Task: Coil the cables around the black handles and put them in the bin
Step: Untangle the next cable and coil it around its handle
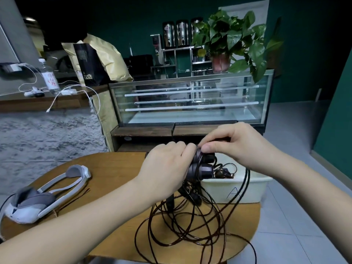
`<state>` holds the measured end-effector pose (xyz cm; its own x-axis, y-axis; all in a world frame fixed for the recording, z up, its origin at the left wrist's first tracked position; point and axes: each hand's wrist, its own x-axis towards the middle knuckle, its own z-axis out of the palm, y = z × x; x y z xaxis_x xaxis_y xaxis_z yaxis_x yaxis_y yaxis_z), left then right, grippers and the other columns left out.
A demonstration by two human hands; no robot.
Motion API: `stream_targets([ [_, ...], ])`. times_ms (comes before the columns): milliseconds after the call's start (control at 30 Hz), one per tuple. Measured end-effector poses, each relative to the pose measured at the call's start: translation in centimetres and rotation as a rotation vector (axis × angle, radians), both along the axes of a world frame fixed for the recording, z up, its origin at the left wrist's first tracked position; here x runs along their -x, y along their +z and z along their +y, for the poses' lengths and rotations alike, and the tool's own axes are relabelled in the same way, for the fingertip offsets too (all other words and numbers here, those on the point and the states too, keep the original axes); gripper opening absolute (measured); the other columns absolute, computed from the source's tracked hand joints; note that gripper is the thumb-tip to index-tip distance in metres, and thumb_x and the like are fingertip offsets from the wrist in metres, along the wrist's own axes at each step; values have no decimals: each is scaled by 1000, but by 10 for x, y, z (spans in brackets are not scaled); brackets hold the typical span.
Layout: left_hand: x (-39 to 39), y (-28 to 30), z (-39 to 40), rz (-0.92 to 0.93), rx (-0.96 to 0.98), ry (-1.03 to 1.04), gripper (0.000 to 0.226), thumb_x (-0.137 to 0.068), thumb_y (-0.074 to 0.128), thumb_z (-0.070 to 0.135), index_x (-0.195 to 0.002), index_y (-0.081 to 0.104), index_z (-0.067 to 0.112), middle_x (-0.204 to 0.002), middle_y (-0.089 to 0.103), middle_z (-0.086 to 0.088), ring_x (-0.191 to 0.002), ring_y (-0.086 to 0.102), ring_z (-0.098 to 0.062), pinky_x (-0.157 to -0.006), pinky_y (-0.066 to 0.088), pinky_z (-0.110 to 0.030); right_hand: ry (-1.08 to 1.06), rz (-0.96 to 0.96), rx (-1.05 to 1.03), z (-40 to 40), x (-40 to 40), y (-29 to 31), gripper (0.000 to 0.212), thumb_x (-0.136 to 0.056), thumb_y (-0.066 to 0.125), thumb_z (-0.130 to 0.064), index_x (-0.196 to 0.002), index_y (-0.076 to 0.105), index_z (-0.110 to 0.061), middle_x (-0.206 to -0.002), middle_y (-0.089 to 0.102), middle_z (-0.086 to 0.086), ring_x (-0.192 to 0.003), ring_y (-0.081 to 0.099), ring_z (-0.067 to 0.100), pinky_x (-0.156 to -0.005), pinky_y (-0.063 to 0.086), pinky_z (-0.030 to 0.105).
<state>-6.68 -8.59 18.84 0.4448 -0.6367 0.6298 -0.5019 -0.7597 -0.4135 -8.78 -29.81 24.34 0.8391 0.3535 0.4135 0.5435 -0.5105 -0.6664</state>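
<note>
2 black handles (202, 164) gripped in your left hand (167, 168), right hand (234, 143) pinching their top, loose cable (182, 225) on surface (114, 168), bin (247, 189) beside.

Above a round wooden table (114, 168), the left hand (167, 168) is gripping two black handles (202, 166) while the right hand (234, 143) is pinching their top, dark cables (182, 225) trailing in loose loops beside a white bin (247, 189) and a grey-white headset (43, 197).

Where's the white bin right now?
In the head view, the white bin sits at the right edge of the round wooden table, just below the right hand and behind the loose cable.
</note>
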Motion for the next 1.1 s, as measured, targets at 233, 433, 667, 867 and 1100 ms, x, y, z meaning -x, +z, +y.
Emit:
stream_targets([
  [233, 15, 4, 1, 32, 128, -55, 70, -76, 81, 22, -137, 46, 25, -81, 59, 2, -69, 57, -22, -56, 44, -33, 111, 265, -342, -9, -17, -25, 20, -88, 63, -31, -98, 79, -23, -53, 46, -1, -49, 31, 11, -47, 25, 25],
  [433, 18, 17, -3, 55, 182, -4, 98, -66, 88, 16, -148, 35, 29, -90, 63, -4, -71, 62, -28, -53, 49, -36, 39, 389, -461, 19, -5, -57, 35, -104, 42, -8, -72, 52, -12, -53, 45, -6, -48, 30, 13, -47, 23, 25],
  [667, 4, 29, -12, 69, 264, 123, 99, -57, 85, 19, -148, 45, 23, -87, 63, -2, -71, 64, -31, -51, 47, -34, -79, 238, -117, 44, 26, -62, 28, -102, 43, -21, -76, 54, -21, -53, 55, -9, -46, 48, 12, -54, 42, 34],
  [867, -7, 31, -11, 6, 204, 217, 99, -52, 81, 7, -145, 49, 22, -75, 58, -5, -61, 55, -31, -49, 35, -32, -119, 184, -79, 42, 49, -36, 20, -100, 50, -26, -82, 58, -28, -61, 64, -9, -46, 50, 3, -58, 43, 28],
  [1100, -3, 35, -16, -56, -1, 284, 101, -65, 80, 14, -156, 37, 23, -76, 52, -6, -63, 48, -26, -58, 23, -34, -359, -140, 409, 38, 62, -10, 33, -101, 36, -40, -75, 51, -25, -72, 66, -7, -69, 59, 8, -62, 44, 22],
])
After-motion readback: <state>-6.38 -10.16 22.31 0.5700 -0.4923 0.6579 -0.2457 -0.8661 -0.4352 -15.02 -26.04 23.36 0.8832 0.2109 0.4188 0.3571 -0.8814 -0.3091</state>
